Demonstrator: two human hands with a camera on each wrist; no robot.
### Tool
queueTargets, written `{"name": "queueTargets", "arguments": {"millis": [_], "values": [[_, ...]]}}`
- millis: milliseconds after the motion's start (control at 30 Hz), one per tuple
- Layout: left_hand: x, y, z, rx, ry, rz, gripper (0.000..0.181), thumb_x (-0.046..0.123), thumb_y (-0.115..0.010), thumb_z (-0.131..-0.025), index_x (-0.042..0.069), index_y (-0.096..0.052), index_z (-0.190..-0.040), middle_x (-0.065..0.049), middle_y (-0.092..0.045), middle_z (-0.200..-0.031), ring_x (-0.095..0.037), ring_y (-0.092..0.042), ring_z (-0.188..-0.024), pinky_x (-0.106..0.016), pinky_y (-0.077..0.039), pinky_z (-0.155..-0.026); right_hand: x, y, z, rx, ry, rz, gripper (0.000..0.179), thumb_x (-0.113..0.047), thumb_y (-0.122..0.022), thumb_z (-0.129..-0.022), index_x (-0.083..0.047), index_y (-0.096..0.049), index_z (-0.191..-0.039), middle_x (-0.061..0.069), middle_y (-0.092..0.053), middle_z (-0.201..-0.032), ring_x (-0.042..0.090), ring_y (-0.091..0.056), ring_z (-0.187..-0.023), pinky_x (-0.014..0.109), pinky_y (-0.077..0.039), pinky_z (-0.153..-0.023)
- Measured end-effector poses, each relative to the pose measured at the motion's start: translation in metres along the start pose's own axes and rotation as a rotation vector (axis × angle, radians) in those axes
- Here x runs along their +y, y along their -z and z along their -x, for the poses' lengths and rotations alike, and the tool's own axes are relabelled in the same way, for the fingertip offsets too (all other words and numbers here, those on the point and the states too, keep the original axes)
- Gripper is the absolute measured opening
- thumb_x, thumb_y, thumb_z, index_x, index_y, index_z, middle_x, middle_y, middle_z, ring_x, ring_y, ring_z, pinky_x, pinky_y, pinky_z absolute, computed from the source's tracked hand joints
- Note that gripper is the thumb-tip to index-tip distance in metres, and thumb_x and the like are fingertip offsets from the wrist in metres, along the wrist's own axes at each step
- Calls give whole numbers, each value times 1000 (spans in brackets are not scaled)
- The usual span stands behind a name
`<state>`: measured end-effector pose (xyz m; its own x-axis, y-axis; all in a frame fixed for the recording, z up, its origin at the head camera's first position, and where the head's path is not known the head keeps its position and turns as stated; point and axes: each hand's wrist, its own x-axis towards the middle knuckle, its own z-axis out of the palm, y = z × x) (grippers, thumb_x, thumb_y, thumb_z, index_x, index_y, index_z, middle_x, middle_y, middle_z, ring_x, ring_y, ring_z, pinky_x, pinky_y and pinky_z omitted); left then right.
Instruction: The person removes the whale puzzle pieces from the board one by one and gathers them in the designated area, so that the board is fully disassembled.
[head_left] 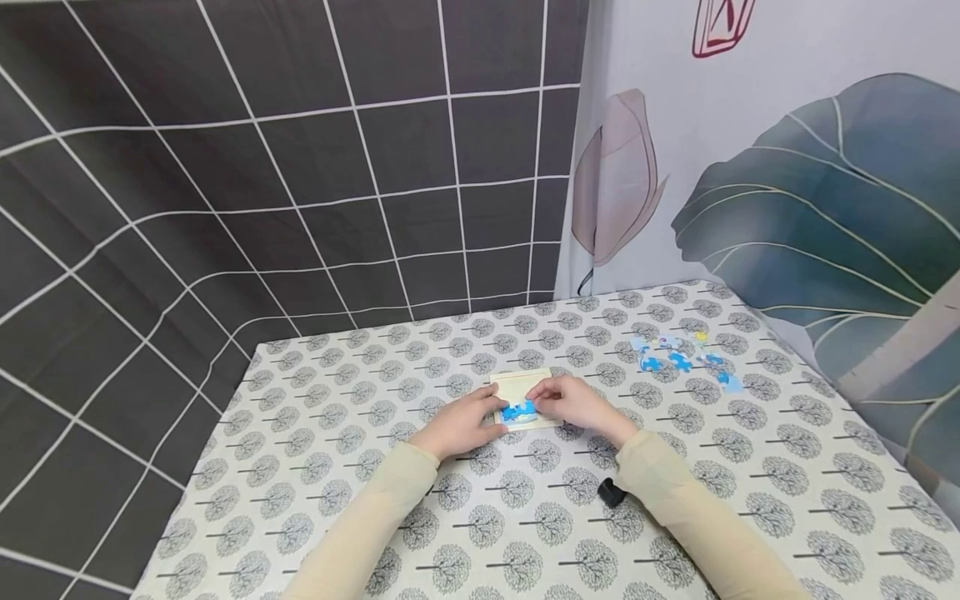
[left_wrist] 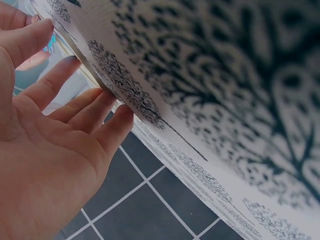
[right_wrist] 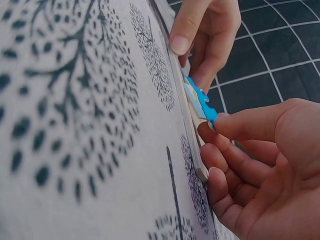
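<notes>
A pale, shallow puzzle tray [head_left: 519, 383] lies on the table, with joined blue jigsaw pieces [head_left: 512, 413] along its near side. My left hand [head_left: 467, 421] rests at the tray's left edge. Its fingers [left_wrist: 75, 107] stretch along that edge, and the thumb lies near the front corner. Over the tray's right part, my right hand [head_left: 567, 402] pinches a blue puzzle piece [right_wrist: 210, 114] between thumb and index finger. That piece sits right beside the joined ones, and the fingertips partly hide it. The other right fingers [right_wrist: 220, 187] curl near the tray's edge.
Several loose puzzle pieces [head_left: 680, 361], mostly blue with a yellow one, lie scattered at the table's back right. A small black object [head_left: 611, 492] is by the right forearm. A tree-print cloth [head_left: 360, 500] covers the table; a dark checked curtain [head_left: 300, 167] hangs behind.
</notes>
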<state>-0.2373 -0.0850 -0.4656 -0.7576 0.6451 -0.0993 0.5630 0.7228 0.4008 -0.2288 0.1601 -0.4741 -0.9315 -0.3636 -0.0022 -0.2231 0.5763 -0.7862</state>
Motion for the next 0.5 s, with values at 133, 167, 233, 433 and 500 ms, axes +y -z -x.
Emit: {"name": "queueTargets", "arguments": {"millis": [133, 167, 233, 433, 500], "values": [[0, 0, 0, 3, -3, -4, 54, 43, -63, -98, 14, -57, -144, -11, -35, -161, -31, -41, -143, -51, -36, -115, 0, 2, 1, -23, 6, -14, 20, -11, -66, -94, -8, -73, -112, -3, -68, -89, 14, -61, -78, 33, -54, -74], [1, 0, 0, 4, -4, -6, 54, 43, -63, -98, 14, -57, -144, -11, -35, -161, -31, -41, -143, -51, -36, -115, 0, 2, 2, -27, 9, -16, 20, -11, -66, -94, -8, -73, -113, -3, -68, -89, 14, -60, -78, 33, -54, -73], [1, 0, 0, 6, -4, -8, 54, 42, -63, -98, 14, -57, -143, -11, -35, -161, -31, -41, -142, -51, -36, -115, 0, 3, 2, -34, 20, -17, 22, -10, -65, -94, -7, -73, -114, -2, -68, -89, 15, -60, -76, 32, -54, -71], [2, -1, 1, 7, -3, -10, 53, 41, -62, -98, 14, -57, -144, -11, -35, -161, -31, -41, -143, -52, -36, -116, -1, 4, 3, -46, 19, -31, 23, -9, -63, -95, -5, -72, -117, 0, -69, -89, 15, -60, -71, 29, -54, -64], [2, 0, 1, 7, -4, -7, 53, 41, -62, -98, 14, -57, -144, -10, -35, -161, -31, -40, -143, -52, -35, -116, -1, 5, 4, -47, 17, -41, 24, -9, -64, -95, -5, -72, -117, 1, -69, -90, 16, -61, -71, 29, -54, -64]]}}
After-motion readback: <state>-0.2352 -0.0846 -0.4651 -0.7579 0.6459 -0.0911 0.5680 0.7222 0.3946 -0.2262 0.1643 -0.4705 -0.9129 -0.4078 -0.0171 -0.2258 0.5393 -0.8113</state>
